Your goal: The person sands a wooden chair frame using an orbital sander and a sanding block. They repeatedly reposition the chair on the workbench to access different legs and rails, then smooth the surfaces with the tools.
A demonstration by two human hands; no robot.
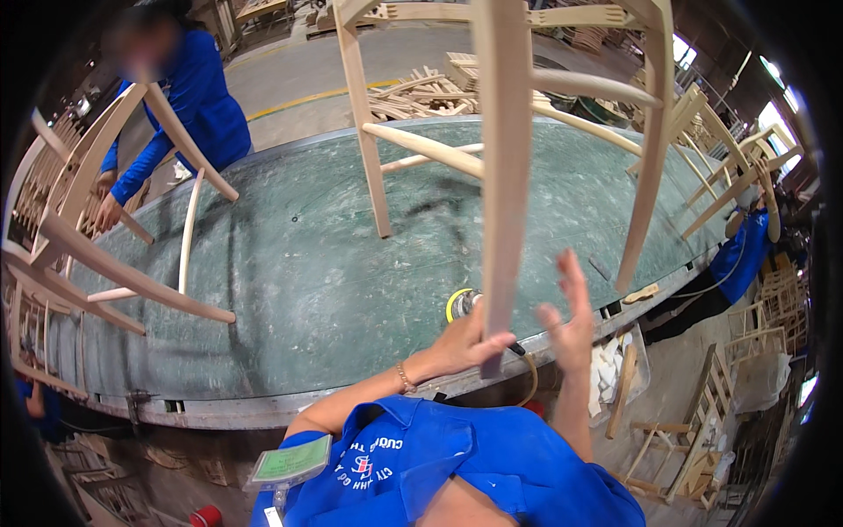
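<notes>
A bare wooden chair frame (505,176) is on the green-topped workbench (290,263) in front of me, with round rungs joining its legs. My left hand (465,341) is closed around the lower end of the nearest leg, by the bench's front edge. Just right of that leg is my right hand (571,321), raised with fingers apart and nothing in it, slightly blurred. Partly behind my left hand lies a round power sander (462,304) with a yellow-green rim; its hose hangs over the edge.
Another chair frame (132,255) is at the bench's left, where a person in blue (202,97) works. Further chair frames (729,167) and a second person (746,250) are at the right. A small wooden piece (641,293) lies on the edge above a white-filled bin (619,373).
</notes>
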